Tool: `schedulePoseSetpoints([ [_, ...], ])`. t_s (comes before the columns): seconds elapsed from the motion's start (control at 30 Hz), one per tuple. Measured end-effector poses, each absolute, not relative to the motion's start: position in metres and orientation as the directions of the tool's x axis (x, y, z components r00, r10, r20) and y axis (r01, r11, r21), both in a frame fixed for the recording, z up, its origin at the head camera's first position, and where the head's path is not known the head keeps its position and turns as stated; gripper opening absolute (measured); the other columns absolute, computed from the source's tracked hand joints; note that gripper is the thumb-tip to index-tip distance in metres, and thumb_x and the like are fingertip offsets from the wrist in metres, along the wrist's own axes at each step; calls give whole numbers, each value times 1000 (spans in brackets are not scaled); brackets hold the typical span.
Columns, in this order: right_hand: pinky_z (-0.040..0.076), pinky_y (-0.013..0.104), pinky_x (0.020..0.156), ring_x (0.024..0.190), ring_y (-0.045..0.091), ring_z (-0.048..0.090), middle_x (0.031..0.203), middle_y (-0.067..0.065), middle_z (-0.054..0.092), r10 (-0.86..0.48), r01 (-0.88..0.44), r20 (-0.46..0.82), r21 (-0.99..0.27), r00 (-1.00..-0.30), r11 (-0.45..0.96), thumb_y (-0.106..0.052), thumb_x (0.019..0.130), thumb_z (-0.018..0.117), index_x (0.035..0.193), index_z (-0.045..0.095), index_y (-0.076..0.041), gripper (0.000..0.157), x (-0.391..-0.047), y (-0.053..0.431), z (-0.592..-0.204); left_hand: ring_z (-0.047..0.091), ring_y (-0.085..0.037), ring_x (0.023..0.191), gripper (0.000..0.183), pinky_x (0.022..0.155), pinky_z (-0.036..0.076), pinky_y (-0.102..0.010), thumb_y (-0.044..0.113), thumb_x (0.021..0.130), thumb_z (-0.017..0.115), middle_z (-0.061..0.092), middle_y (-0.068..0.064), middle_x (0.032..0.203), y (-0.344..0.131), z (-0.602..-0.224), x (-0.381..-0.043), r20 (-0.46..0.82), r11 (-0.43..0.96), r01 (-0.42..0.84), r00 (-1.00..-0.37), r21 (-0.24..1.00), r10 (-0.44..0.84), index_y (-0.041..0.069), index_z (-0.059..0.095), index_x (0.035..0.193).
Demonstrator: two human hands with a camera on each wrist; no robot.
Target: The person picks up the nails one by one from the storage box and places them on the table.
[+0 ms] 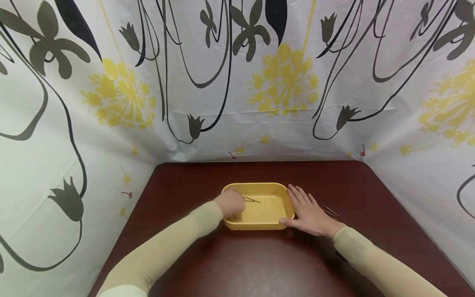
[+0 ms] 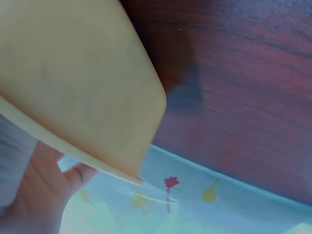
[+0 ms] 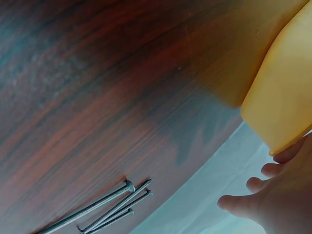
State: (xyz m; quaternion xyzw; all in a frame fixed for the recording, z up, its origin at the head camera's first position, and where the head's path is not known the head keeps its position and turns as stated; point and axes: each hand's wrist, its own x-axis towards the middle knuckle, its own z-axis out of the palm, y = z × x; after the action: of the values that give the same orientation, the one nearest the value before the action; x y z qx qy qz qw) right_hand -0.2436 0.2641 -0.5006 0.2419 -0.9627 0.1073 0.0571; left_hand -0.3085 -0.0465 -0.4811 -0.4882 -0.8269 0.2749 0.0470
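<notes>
A yellow plastic tray stands on the table. My left hand reaches over its left end, knuckles up, with the fingertips hidden. A few thin nails lie inside, close by those fingers; whether any is pinched I cannot tell. In the left wrist view the tray wall covers part of the left hand. At the right end, my right hand rests against the rim with fingers extended and thumb at the near corner. The right wrist view has the right hand beside the tray wall.
Several metal nails lie together on the table, right of the tray and beyond my right wrist. The dark red-brown table extends around the tray. A white patterned sheet hangs at the back and along both sides.
</notes>
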Motion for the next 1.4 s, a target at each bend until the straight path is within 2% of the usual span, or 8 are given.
schedulePoseSetpoints([
  [0.13,16,67,113,152,36,9,169,6,4,-451,-474,151,-189,-879,860,-80,86,50,161,15,-6,112,-243,264,-500,57,-10,80,21,76,41,-31,13,83,72,69,14,95,-40,-484,-305,-225,333,760,-525,-558,821,34,74,80],
  [0.33,16,68,112,152,37,10,168,8,5,-451,-473,148,-199,-880,859,-79,87,52,161,16,-4,111,-243,263,-500,60,-11,96,13,78,45,-30,24,88,75,65,12,113,-39,-482,-303,-219,313,743,-522,-592,824,36,77,94],
  [0.63,17,66,113,152,37,11,168,7,5,-448,-469,144,-188,-882,863,-80,87,49,161,15,-5,111,-243,262,-499,56,-16,112,9,92,46,-38,37,86,75,60,7,124,-46,-478,-307,-166,389,778,-523,-494,836,32,76,93],
  [0.8,17,67,112,152,38,11,168,8,6,-448,-470,148,-193,-882,862,-79,87,51,161,16,-4,111,-243,262,-500,50,-19,118,8,97,46,-42,29,92,72,57,4,129,-51,-471,-307,-118,404,782,-512,-475,851,30,77,97],
  [1.0,18,68,111,151,39,13,168,9,7,-446,-469,152,-195,-882,862,-78,87,52,161,16,-4,111,-243,263,-501,44,-24,131,11,96,45,-47,29,94,72,54,0,138,-56,-464,-309,-73,397,759,-501,-515,862,27,79,101],
  [1.17,18,68,111,151,39,13,168,9,7,-443,-467,155,-198,-883,862,-78,87,52,161,16,-4,111,-243,264,-501,25,-30,149,21,106,39,-53,22,88,77,43,-6,154,-61,-456,-309,-44,429,776,-503,-462,863,21,79,108],
  [1.3,18,68,111,151,39,12,168,10,7,-446,-470,156,-192,-881,862,-79,87,52,161,17,-4,111,-244,263,-500,12,-31,153,7,112,28,-60,20,84,79,35,-6,160,-65,-448,-306,-46,469,798,-523,-379,851,25,79,89],
  [1.4,17,68,112,152,38,10,168,9,6,-446,-468,147,-193,-883,862,-80,86,52,161,18,-4,112,-244,263,-499,4,-32,154,20,114,19,-64,18,84,78,31,-6,162,-69,-443,-304,-45,502,805,-541,-316,840,30,70,69],
])
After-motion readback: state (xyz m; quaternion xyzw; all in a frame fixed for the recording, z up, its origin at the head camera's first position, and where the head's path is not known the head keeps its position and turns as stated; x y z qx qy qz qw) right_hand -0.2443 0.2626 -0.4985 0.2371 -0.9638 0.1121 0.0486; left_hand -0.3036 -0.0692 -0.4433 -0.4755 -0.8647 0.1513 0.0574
